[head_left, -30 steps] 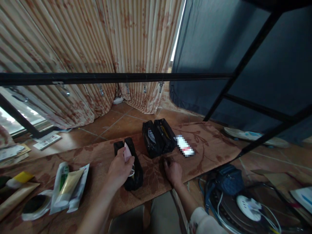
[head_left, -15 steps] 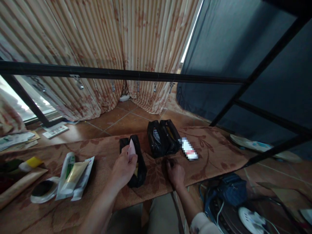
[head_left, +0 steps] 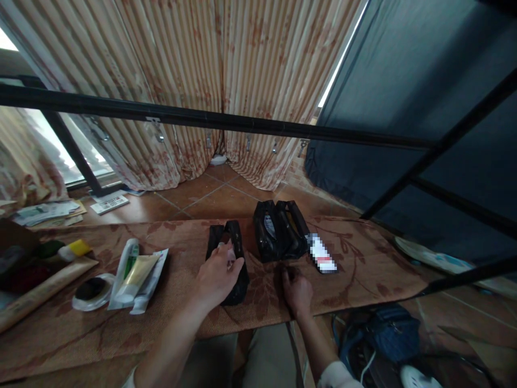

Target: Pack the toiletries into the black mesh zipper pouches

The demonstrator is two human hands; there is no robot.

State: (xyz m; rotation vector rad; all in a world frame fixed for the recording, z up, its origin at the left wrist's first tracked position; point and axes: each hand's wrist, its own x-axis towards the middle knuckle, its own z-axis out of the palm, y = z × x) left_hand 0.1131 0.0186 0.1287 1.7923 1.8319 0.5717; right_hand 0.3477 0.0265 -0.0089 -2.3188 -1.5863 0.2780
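Observation:
My left hand (head_left: 220, 275) is over the open black pouch (head_left: 240, 283) in front of me. Its fingers are closed round a pale pink flat piece (head_left: 231, 255), which shows only in part at the pouch's opening. My right hand (head_left: 298, 292) rests on the cloth with curled fingers; whether anything is in them is hidden. Beyond it, side by side, stand two more black pouches, the left one (head_left: 262, 242) with something pale showing inside and the right one (head_left: 297, 229) open at the top. A phone (head_left: 323, 254) with a blurred screen lies at their right.
On the brown patterned cloth (head_left: 181, 291) at left lie several tubes, one of them beige (head_left: 139, 277), and a round clear-and-black container (head_left: 92, 292). A black metal bar (head_left: 242, 123) crosses in front of the curtains. A blue bag (head_left: 393, 331) sits below the bench at right.
My left hand has lowered the pale pink piece towards the pouch, and less of it shows. My right hand stays curled on the cloth. The whole view has shifted slightly.

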